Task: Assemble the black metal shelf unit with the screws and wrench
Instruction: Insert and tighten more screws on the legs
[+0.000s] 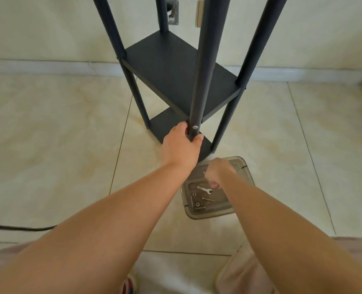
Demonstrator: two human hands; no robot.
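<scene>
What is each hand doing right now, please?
Left hand: grips the shelf post.
Right hand: curled over the tray, pinching something small, cannot tell what.

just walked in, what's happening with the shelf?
A person is assembling a black shelf unit on a tiled floor. The left hand grips the near post just below a silver screw already in it. The right hand is curled over a clear plastic tray on the floor, seemingly pinching a small part. A wrench and loose screws lie in the tray.
</scene>
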